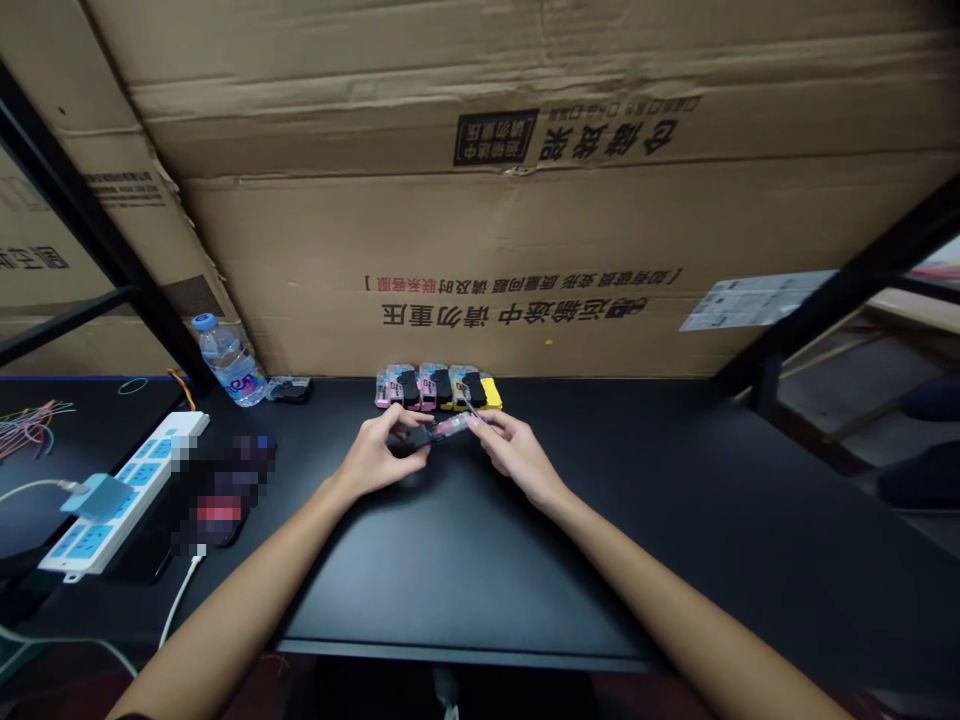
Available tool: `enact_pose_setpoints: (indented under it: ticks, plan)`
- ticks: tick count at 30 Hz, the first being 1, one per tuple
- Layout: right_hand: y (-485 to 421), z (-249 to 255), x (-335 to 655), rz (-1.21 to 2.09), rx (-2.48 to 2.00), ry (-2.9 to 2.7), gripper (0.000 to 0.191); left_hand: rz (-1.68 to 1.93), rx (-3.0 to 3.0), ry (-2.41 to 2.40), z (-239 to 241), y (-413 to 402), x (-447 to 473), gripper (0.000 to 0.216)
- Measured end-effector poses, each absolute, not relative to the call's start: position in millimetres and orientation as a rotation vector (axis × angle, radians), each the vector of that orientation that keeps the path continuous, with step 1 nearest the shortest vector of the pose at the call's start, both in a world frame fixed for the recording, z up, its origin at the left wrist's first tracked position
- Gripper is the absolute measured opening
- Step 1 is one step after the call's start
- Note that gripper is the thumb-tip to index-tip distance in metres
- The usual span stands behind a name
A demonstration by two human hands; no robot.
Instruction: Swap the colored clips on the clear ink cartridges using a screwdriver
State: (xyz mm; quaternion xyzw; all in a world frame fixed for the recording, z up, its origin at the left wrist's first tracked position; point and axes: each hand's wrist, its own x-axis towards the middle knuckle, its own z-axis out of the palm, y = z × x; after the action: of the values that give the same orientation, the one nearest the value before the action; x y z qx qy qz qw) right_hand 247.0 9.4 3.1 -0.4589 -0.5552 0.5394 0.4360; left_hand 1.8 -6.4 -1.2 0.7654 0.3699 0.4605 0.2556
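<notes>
Both hands meet over the middle of a black table (675,520). My left hand (379,455) is closed in a pinch on the dark end of a small ink cartridge (439,430). My right hand (514,450) pinches the clear, pinkish end of that same cartridge. Just behind them, a row of several ink cartridges (439,388) stands against the cardboard, pink, black and yellow ones side by side.
A large cardboard box (525,220) walls off the back of the table. At the left stand a water bottle (229,362), a small dark object (291,388), a white power strip (124,490) with a plugged adapter, and coloured wires (30,420). Black frame bars cross both sides.
</notes>
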Motion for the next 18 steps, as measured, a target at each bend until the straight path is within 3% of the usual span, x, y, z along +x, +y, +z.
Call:
enact_pose_setpoints:
  ticks: [9, 18]
  plan:
    - [2, 3, 244, 1.600, -1.093, -1.331, 0.060, 1.067, 2.594, 0.717, 0, -10, 8, 0.020]
    - [-1, 10, 239, 1.321, -1.023, -1.597, 0.039, 1.005, 1.925, 1.046, -11, -5, 11, 0.069]
